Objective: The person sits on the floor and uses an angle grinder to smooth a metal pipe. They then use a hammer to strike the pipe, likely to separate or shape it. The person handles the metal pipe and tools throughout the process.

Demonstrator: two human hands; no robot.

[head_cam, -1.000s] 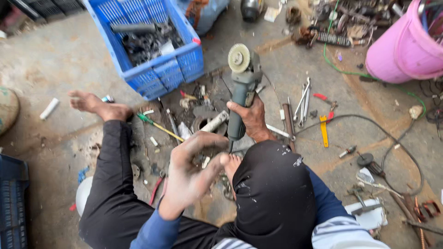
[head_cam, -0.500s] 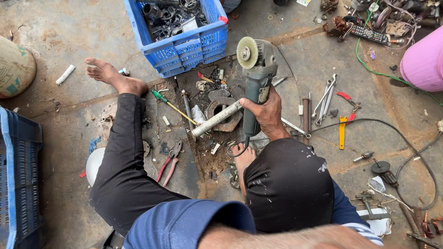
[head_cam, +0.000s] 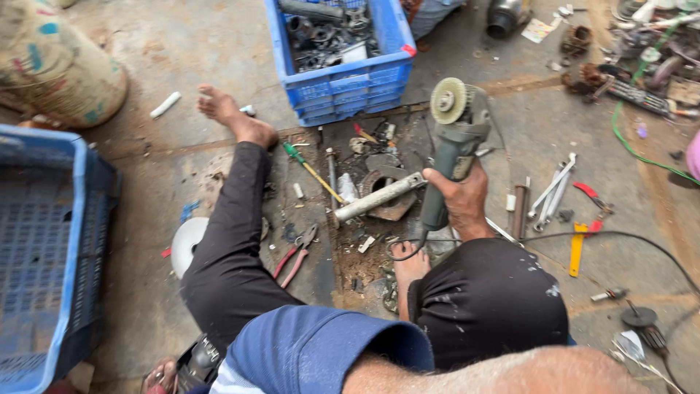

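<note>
Angle grinder [head_cam: 450, 149]: grey-green body, held upright-tilted with its head toward 12 o'clock. A round, pale abrasive disc [head_cam: 448, 101] sits at the top end, its flat face turned toward the camera. A light metal side handle [head_cam: 379, 197] projects from the body toward 8 o'clock, its free end near the floor debris. A black power cord [head_cam: 408, 252] leaves the lower end and loops at 6 o'clock. The right hand [head_cam: 459, 201] is wrapped around the lower body of the tool.

L hand [head_cam: 162, 376] gone from centre, now low at bottom edge; R hand [head_cam: 461, 201] lifts grinder [head_cam: 452, 138] higher off floor.
</note>
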